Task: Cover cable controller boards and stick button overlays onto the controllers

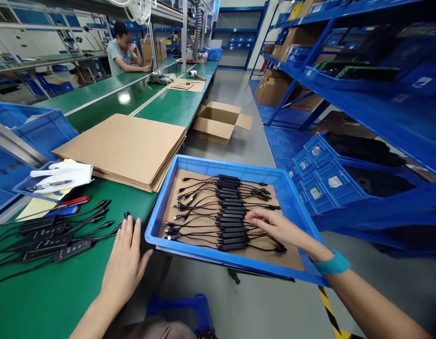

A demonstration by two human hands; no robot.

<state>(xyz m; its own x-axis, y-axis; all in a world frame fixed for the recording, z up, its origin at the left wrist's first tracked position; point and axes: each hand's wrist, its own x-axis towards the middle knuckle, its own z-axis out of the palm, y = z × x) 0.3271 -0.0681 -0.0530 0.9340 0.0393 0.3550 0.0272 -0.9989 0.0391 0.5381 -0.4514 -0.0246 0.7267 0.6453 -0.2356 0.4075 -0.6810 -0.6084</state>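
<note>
Bearing pale markings too small to read, black modules (72, 250) on the tabletop (41, 301) left of the flat, unclenched left hand (123, 259) at its right edge, cabled black units (233, 217) in a row between the blue tray's (232, 165) left and right edges, right hand (269, 223) curled over their right-side cables, grip impossible to tell.

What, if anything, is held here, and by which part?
The left hand holds nothing. The right hand is at the black cable modules; whether its fingers grip one cannot be told.
</note>
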